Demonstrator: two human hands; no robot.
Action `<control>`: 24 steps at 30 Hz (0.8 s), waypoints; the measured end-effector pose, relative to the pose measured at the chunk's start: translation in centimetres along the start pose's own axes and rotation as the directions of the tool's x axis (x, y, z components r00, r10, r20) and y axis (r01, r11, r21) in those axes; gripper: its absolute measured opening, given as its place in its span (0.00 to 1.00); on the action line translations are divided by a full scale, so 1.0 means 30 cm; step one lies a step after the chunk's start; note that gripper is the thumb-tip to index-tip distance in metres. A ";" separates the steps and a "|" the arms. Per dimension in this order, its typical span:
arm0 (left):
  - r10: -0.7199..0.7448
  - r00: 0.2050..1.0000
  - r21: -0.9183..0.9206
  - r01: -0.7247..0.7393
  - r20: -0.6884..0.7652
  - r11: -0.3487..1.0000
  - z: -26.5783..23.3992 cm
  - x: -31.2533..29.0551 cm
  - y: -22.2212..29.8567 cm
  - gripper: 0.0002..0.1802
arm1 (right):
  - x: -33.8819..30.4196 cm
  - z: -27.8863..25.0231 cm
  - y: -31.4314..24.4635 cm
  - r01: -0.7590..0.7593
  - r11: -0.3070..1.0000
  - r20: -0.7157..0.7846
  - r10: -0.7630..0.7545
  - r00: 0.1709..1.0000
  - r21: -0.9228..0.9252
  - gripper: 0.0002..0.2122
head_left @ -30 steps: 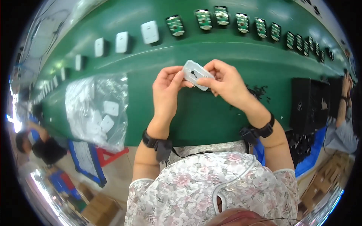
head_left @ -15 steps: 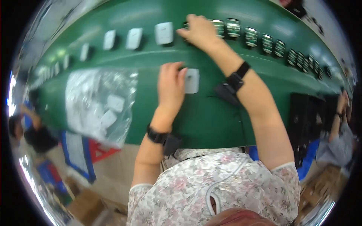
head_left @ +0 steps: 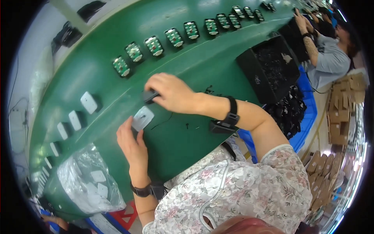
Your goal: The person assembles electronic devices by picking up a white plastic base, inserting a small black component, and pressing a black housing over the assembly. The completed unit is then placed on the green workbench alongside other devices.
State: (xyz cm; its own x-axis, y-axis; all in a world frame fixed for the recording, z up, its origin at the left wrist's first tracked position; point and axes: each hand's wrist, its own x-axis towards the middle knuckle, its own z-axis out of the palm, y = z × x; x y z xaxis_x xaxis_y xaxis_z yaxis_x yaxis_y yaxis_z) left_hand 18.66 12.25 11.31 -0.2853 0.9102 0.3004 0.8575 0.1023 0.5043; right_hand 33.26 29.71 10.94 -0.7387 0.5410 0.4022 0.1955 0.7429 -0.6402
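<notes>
My right hand (head_left: 169, 91) is closed around a small dark housing (head_left: 149, 96), holding it just above the green table. Close below it lies a white plastic cover (head_left: 143, 117) with rounded corners and a small dark mark in its middle. My left hand (head_left: 132, 142) rests at the cover's lower left edge, thumb and forefinger apart, fingertips at the rim. Beyond my hands, black housings with green circuit boards (head_left: 154, 46) stand in a curved row. Several white covers (head_left: 89, 102) form another row at the left.
A clear plastic bag (head_left: 87, 179) with white covers lies at the left on the green table (head_left: 187, 136). A black bin (head_left: 269, 66) and a blue crate (head_left: 307, 117) of black parts stand at the right. Another person (head_left: 331, 58) works beyond them. Cartons (head_left: 339, 117) are stacked behind.
My view has turned. My right hand has come from the row of housings to beside the white cover, with a dark housing in it. My left hand stays at the cover.
</notes>
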 end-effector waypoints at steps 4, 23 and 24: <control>0.047 0.998 -0.005 -0.048 -0.042 0.999 0.016 0.016 -0.007 0.29 | -0.012 -0.065 0.011 -0.002 0.996 0.062 0.008 0.998 -0.092 0.16; 0.041 0.999 -0.126 -0.042 -0.010 0.991 0.000 -0.041 -0.035 0.33 | -0.018 0.032 -0.125 0.199 0.979 0.198 -0.188 0.962 -0.039 0.16; 0.046 0.999 -0.131 -0.049 -0.022 0.990 0.002 -0.043 -0.040 0.33 | -0.020 0.033 -0.125 0.216 0.976 0.187 -0.206 0.961 -0.038 0.16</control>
State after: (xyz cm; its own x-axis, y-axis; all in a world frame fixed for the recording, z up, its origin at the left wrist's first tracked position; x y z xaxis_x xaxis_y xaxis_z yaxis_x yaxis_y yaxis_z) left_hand 18.04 10.98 10.27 -0.2546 0.9048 0.3414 0.8067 0.0040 0.5910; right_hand 32.33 26.21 12.45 -0.8703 0.2934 0.3957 0.0554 0.8566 -0.5131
